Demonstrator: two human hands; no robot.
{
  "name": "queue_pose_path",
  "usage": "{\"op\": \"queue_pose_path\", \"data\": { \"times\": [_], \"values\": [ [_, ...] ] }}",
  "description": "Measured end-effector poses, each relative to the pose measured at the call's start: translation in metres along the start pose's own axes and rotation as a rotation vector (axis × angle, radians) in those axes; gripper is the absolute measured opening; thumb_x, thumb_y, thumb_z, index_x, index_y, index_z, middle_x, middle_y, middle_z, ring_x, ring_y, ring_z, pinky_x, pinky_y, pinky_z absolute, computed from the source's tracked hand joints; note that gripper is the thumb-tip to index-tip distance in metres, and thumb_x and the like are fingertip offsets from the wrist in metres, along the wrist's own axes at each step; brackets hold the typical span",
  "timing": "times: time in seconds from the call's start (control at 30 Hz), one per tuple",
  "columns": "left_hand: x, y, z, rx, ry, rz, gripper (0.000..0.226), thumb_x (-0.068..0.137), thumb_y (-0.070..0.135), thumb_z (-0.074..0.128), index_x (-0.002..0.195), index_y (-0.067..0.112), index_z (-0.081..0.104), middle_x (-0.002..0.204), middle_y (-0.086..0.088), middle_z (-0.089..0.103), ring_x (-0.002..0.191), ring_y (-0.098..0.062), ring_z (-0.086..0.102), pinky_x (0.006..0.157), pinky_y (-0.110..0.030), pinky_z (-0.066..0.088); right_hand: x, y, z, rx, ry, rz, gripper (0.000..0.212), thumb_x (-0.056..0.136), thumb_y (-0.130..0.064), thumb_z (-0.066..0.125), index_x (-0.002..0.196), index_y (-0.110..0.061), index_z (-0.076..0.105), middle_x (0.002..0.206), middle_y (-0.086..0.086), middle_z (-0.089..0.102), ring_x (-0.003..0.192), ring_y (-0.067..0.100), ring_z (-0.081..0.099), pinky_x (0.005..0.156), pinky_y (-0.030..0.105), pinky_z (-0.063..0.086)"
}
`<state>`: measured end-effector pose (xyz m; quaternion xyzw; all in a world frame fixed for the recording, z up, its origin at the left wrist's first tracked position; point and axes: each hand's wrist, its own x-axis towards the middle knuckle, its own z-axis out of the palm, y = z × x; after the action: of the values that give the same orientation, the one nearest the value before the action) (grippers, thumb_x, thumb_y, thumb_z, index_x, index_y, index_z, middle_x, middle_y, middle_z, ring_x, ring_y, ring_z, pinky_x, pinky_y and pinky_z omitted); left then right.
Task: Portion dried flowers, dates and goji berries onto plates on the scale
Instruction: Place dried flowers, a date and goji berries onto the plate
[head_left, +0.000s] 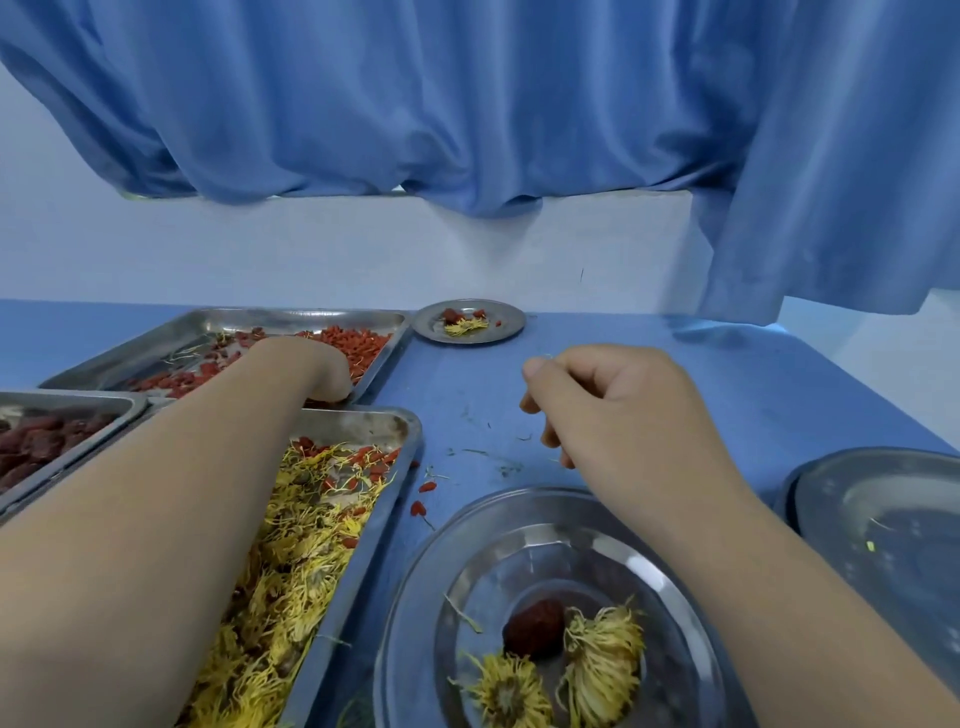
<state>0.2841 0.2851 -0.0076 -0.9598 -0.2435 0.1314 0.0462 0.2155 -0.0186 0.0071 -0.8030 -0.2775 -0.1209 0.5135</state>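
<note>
My left hand (311, 369) reaches into the far steel tray of red goji berries (358, 345), its fingers curled down among the berries at the tray's near edge and hidden from view. My right hand (613, 405) hovers over the blue table with fingers loosely curled and nothing visible in it. Below it, a round steel plate (644, 571) holds one dark date (535, 626) and two yellow dried flowers (605, 662). It sits on a wider round steel pan (415, 597). A tray of dried flowers (311, 545) lies under my left forearm.
A tray of dark dates (36, 447) sits at the left edge. A small filled plate (498, 332) stands at the back by the wall. Empty stacked plates (883, 525) lie at the right. Loose goji berries (423, 499) dot the table. A blue curtain (467, 104) hangs above.
</note>
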Motion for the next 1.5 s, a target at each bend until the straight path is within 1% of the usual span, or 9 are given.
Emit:
{"op": "queue_pose_path", "data": {
  "times": [0.13, 0.27, 0.4, 0.5, 0.73, 0.93, 1.07, 1.27, 1.5],
  "values": [
    [-0.001, 0.004, -0.005, -0.043, -0.004, 0.007, 0.030, 0.094, 0.013, 0.052, 0.121, 0.009, 0.063, 0.106, -0.009, 0.063, 0.086, -0.024, 0.060, 0.087, -0.035, 0.053, 0.001, -0.003, -0.002, 0.002, 0.004, -0.009, 0.039, 0.089, -0.033, 0.056, 0.076, 0.003, 0.060, 0.067, 0.020, 0.057, 0.056, 0.031, 0.050, 0.053, 0.037, 0.042],
    [-0.005, 0.002, -0.008, -0.093, -0.020, 0.030, 0.029, 0.091, 0.006, 0.054, 0.117, 0.011, 0.066, 0.078, 0.000, 0.053, 0.091, -0.025, 0.063, 0.089, -0.038, 0.051, 0.001, -0.006, -0.002, -0.001, 0.006, -0.032, 0.039, 0.089, -0.033, 0.055, 0.076, 0.003, 0.061, 0.067, 0.020, 0.057, 0.059, 0.031, 0.050, 0.056, 0.039, 0.042],
    [-0.002, -0.007, -0.004, -0.139, 0.010, 0.048, 0.029, 0.092, 0.002, 0.051, 0.109, 0.015, 0.071, 0.076, 0.003, 0.054, 0.066, -0.012, 0.051, 0.062, -0.025, 0.045, 0.001, -0.006, -0.003, 0.003, 0.006, -0.035, 0.039, 0.090, -0.034, 0.055, 0.075, 0.002, 0.061, 0.067, 0.019, 0.057, 0.059, 0.031, 0.051, 0.055, 0.040, 0.043],
    [0.002, -0.010, 0.000, -0.162, 0.037, 0.054, 0.027, 0.091, 0.001, 0.052, 0.103, 0.014, 0.072, 0.082, 0.002, 0.059, 0.068, -0.012, 0.052, 0.054, -0.022, 0.039, 0.001, -0.005, -0.002, 0.015, 0.005, -0.042, 0.039, 0.090, -0.033, 0.056, 0.074, 0.002, 0.061, 0.064, 0.018, 0.057, 0.057, 0.030, 0.051, 0.055, 0.038, 0.043],
    [0.005, -0.007, 0.004, -0.188, 0.098, 0.090, 0.023, 0.087, -0.003, 0.051, 0.094, 0.007, 0.071, 0.092, -0.007, 0.065, 0.075, -0.018, 0.057, 0.057, -0.024, 0.043, 0.001, -0.003, -0.001, 0.000, 0.006, -0.061, 0.038, 0.090, -0.032, 0.056, 0.074, 0.002, 0.061, 0.065, 0.018, 0.056, 0.057, 0.030, 0.050, 0.054, 0.038, 0.042],
    [0.008, -0.007, -0.004, -0.324, 0.189, 0.098, 0.022, 0.083, -0.007, 0.055, 0.082, 0.013, 0.066, 0.080, -0.002, 0.060, 0.066, -0.016, 0.057, 0.048, -0.022, 0.042, 0.002, -0.003, -0.003, 0.005, 0.009, -0.065, 0.038, 0.090, -0.032, 0.056, 0.075, 0.002, 0.061, 0.065, 0.018, 0.057, 0.056, 0.029, 0.050, 0.053, 0.036, 0.042],
    [0.012, -0.020, -0.011, -0.569, 0.216, 0.099, 0.021, 0.082, -0.010, 0.056, 0.084, 0.009, 0.065, 0.091, -0.010, 0.063, 0.076, -0.025, 0.065, 0.056, -0.029, 0.052, 0.002, -0.005, -0.004, 0.017, 0.013, -0.073, 0.038, 0.090, -0.031, 0.056, 0.075, 0.004, 0.061, 0.064, 0.019, 0.057, 0.056, 0.029, 0.051, 0.053, 0.036, 0.042],
    [0.014, -0.034, -0.004, -0.679, 0.220, 0.096, 0.023, 0.078, -0.013, 0.058, 0.086, 0.007, 0.066, 0.089, -0.015, 0.067, 0.078, -0.030, 0.069, 0.065, -0.036, 0.059, 0.003, -0.004, -0.004, 0.007, 0.025, -0.071, 0.037, 0.089, -0.030, 0.055, 0.076, 0.004, 0.060, 0.066, 0.021, 0.056, 0.056, 0.032, 0.048, 0.052, 0.040, 0.041],
    [0.011, -0.037, -0.001, -0.801, 0.262, 0.126, 0.025, 0.078, -0.014, 0.057, 0.088, 0.007, 0.067, 0.073, -0.012, 0.063, 0.065, -0.024, 0.061, 0.058, -0.032, 0.052, 0.003, 0.000, -0.003, -0.022, 0.037, -0.094, 0.038, 0.090, -0.032, 0.055, 0.075, 0.003, 0.061, 0.064, 0.019, 0.056, 0.059, 0.030, 0.051, 0.053, 0.037, 0.040]
  ]
}}
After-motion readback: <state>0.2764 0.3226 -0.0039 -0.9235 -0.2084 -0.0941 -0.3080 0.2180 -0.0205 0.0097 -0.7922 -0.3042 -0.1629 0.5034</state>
